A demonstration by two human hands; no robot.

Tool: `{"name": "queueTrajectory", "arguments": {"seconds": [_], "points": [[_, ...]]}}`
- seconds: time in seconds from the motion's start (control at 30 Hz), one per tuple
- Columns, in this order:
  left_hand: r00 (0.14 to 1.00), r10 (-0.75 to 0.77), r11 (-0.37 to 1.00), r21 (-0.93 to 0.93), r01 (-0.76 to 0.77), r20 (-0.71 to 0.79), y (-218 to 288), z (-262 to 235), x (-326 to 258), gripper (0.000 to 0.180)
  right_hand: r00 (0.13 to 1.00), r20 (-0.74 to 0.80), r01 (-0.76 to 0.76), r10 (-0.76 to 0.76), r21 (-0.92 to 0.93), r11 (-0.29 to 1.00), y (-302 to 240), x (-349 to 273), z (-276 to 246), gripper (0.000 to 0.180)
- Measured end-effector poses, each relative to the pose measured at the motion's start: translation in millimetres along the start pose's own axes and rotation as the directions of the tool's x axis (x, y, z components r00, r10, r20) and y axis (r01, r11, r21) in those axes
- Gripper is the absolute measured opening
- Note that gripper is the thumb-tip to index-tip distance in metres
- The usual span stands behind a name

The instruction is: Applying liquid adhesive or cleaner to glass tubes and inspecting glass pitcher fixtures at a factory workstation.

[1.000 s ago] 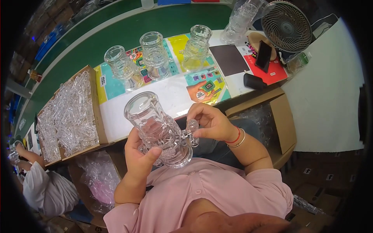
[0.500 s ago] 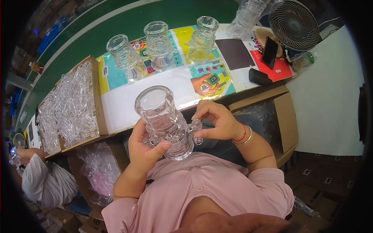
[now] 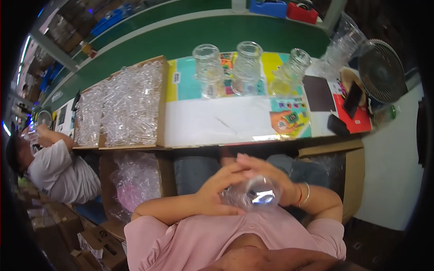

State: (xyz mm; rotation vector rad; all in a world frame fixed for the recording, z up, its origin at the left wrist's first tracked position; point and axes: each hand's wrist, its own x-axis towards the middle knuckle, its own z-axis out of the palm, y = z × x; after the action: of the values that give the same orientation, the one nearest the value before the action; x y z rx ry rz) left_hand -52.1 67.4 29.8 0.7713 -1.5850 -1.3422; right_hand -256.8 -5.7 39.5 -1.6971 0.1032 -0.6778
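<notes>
Close in front of my chest, both hands are around a clear cup-like vessel (image 3: 262,195), which lies tilted with one round end turned up toward me. My left hand (image 3: 214,192) is closed about its left side, the fingers along its far edge and the thumb on the near side. Against the far right side is my right hand (image 3: 273,175), its fingers bent over the cup and meeting the left fingertips. Motion blurs the cup and hands a little. The small clear knobbed piece is hidden from sight.
Three clear vessels (image 3: 247,67) stand along the table's far side (image 3: 203,122). At left is a carton of clear tube-like parts (image 3: 131,104). A phone (image 3: 352,99), black case (image 3: 337,124) and fan (image 3: 382,70) are at right. Open cartons (image 3: 165,176) sit below; another person (image 3: 63,167) works at far left.
The cup has come nearer to my chest and tipped over. My right hand has gone from the knobbed piece at its side onto the cup. The view has shifted left.
</notes>
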Motion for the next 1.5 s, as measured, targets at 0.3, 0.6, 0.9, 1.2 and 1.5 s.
{"name": "queueTrajectory", "arguments": {"seconds": [0.3, 0.6, 0.9, 1.2, 1.5], "points": [[0.902, 0.125, 0.99, 0.012, -0.142, 0.414, -2.7, -9.0, -1.7, 0.101, 0.999, -0.049, 0.013, -0.013, 0.014, 1.0, -0.4, -7.2, 22.4, 0.073], [0.886, 0.218, 0.976, -0.088, -0.199, 0.409, 6.0, 2.7, -8.3, 0.072, 0.964, 0.201, 0.179, -0.176, 0.003, 0.984, -5.7, -4.9, 37.7, 0.062], [0.959, 0.128, 0.99, -0.085, -0.11, 0.251, 2.3, 1.6, -10.3, 0.047, 0.985, 0.146, 0.095, -0.095, 0.006, 0.995, -6.2, 16.1, 22.0, 0.046], [0.831, -0.537, 0.241, -0.918, 0.315, 0.144, -38.7, -19.5, 17.2, 0.048, 0.675, -0.119, -0.32, 0.728, 0.842, 0.435, 41.2, 31.6, 5.6, 0.035], [0.872, -0.28, 0.006, -0.908, 0.42, 0.401, -49.8, -34.1, 6.6, 0.059, 0.747, 0.053, -0.259, 0.663, 0.942, 0.216, 33.2, 25.7, 17.2, 0.062]]}}
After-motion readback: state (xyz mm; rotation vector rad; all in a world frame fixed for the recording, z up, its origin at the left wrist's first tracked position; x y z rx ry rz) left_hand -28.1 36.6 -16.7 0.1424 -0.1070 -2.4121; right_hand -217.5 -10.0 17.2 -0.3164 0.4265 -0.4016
